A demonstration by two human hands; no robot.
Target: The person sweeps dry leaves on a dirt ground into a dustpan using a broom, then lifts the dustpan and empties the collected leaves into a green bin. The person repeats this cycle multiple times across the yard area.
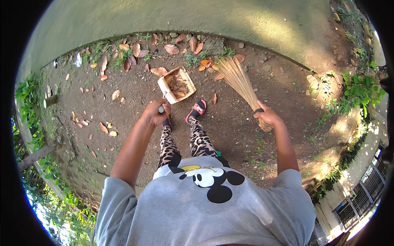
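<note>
My left hand (156,112) is closed around the upright handle (161,109) of a long-handled dustpan. Below it, the pale plastic pan (190,80) rests on the soil with dry leaves and dirt inside. My right hand (267,116) grips a stick broom (240,80) at its dark binding. The broom's bristles fan out up and to the left, their tips by orange-brown leaves (206,63) near the concrete edge. My feet, in dark socks and pink-and-black slides (198,108), stand just behind the pan.
Fallen leaves (171,49) and small weeds line the edge of a concrete slab (184,18). More leaves (104,127) lie scattered at left, near a cut stump (50,101). Stones and green plants (358,89) are at right. A white scrap (78,60) lies far left.
</note>
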